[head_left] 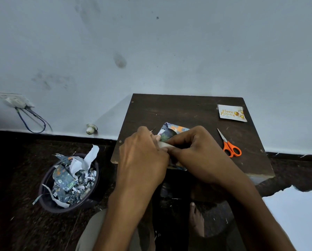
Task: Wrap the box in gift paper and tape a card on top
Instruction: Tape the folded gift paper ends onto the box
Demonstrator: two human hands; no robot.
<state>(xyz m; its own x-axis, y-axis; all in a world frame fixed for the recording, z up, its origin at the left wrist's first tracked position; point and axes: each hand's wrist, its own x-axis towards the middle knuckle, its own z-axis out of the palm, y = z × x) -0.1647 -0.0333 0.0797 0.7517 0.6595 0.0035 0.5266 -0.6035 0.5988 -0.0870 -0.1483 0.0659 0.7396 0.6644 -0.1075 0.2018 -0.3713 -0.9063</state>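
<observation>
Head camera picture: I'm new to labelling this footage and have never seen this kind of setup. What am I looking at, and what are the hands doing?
There is no machine here. A person wears a wide-angle camera on the head, so you look down along their own arms. The left hand and right hand meet over a box wrapped in patterned gift paper, together pinching what looks like a pale roll of tape. It all sits on a small dark wooden table. Also on it: a "Happy Birthday" card at the far right corner and orange-handled scissors. On the floor to the left, a dark bin holds paper scraps.
</observation>
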